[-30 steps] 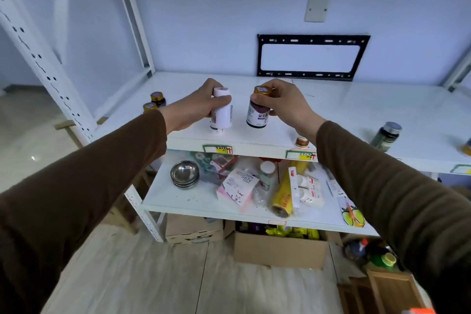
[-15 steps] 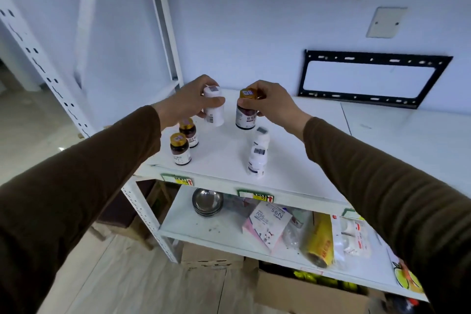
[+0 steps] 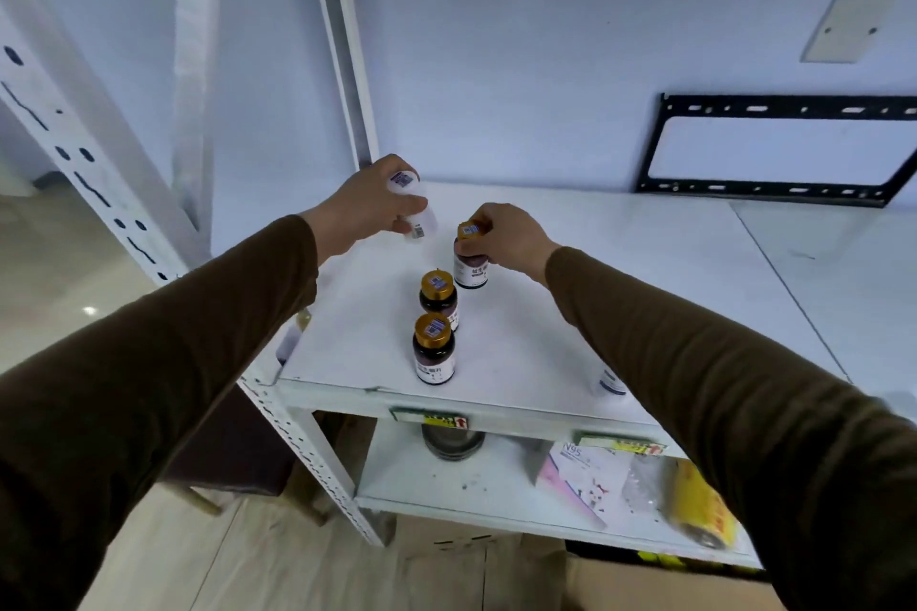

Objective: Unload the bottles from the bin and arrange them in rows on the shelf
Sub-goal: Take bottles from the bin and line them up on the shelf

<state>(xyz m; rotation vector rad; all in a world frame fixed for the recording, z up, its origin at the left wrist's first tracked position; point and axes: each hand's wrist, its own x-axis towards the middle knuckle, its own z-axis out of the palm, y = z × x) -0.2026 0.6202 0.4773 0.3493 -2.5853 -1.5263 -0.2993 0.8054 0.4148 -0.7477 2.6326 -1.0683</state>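
My left hand grips a white bottle near the back left corner of the white shelf; whether it touches the shelf I cannot tell. My right hand holds the gold cap of a dark bottle that stands behind two more gold-capped dark bottles, the three forming a line toward the front edge. Another white bottle peeks out from behind my right sleeve near the front. The bin is not in view.
A white perforated upright and a rear post frame the shelf's left end. On the lower shelf lie a steel bowl, a pink N95 box and a yellow roll. A black wall bracket hangs behind.
Both hands have carried their bottles left and deeper onto the shelf. The dark bottle has come down behind the two gold-capped bottles, and my view has shifted to the shelf's left end.
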